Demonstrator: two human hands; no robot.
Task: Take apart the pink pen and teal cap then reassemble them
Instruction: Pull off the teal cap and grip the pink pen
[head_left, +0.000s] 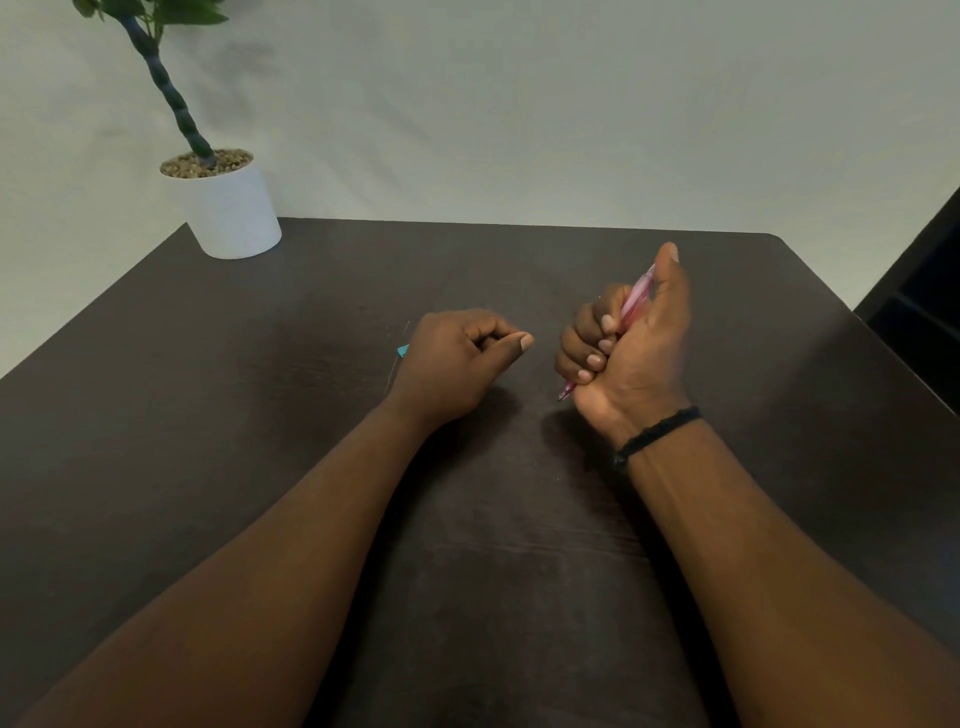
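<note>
My right hand (631, 348) is closed in a fist around the pink pen (635, 301), held upright above the dark table (260, 415). The pen's tip pokes out below the fist toward the table, and its top end shows beside my raised thumb. My left hand (457, 358) rests to its left with fingers curled and thumb laid across them. A small corner of the teal cap (402, 351) sticks out at that hand's far left edge; the rest of the cap is hidden by the hand. Pen and cap are apart.
A white pot (231, 213) with a green plant stands at the table's back left corner, against a pale wall. A dark piece of furniture (919, 312) sits past the table's right edge. A black cord bracelet circles my right wrist.
</note>
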